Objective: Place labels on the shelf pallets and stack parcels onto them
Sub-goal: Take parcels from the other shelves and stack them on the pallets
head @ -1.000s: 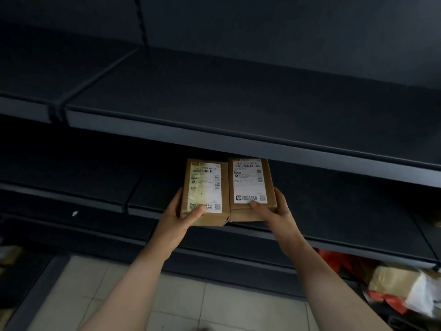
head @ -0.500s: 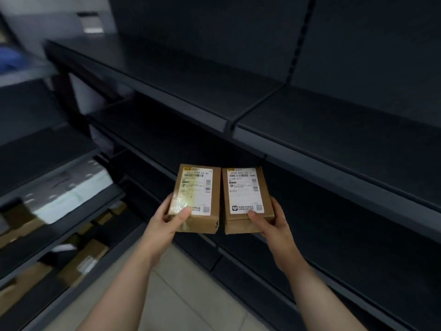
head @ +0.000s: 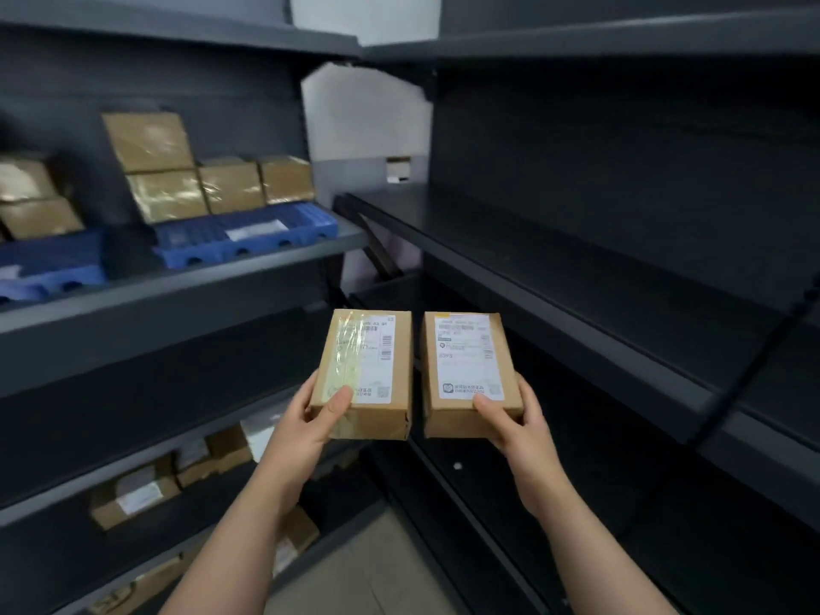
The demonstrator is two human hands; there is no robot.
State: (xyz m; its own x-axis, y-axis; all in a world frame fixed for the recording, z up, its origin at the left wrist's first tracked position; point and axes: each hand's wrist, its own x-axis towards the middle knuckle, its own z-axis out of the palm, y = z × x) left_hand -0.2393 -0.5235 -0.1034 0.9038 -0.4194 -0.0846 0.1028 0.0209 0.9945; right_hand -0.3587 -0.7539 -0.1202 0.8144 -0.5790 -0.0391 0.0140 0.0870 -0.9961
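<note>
I hold two small brown cardboard parcels side by side in mid-air, each with a white shipping label on top. My left hand (head: 310,419) grips the near end of the left parcel (head: 366,370), thumb on its label. My right hand (head: 510,419) grips the near end of the right parcel (head: 468,370) the same way. On the left rack's upper shelf lie two blue plastic pallets: one (head: 248,235) with a white label and several taped parcels (head: 208,170) stacked at its back, another (head: 49,270) at the far left with parcels (head: 31,197) on it.
A dark metal rack (head: 577,268) on the right has bare shelves. The left rack's lower shelves hold more cardboard parcels (head: 146,490). A pale tiled floor (head: 355,579) runs between the two racks, with a white wall (head: 368,122) behind the corner.
The view has swung left from the bare right rack to the corner, bringing the left rack with blue pallets into sight. Both hands still hold the two parcels, now slightly apart.
</note>
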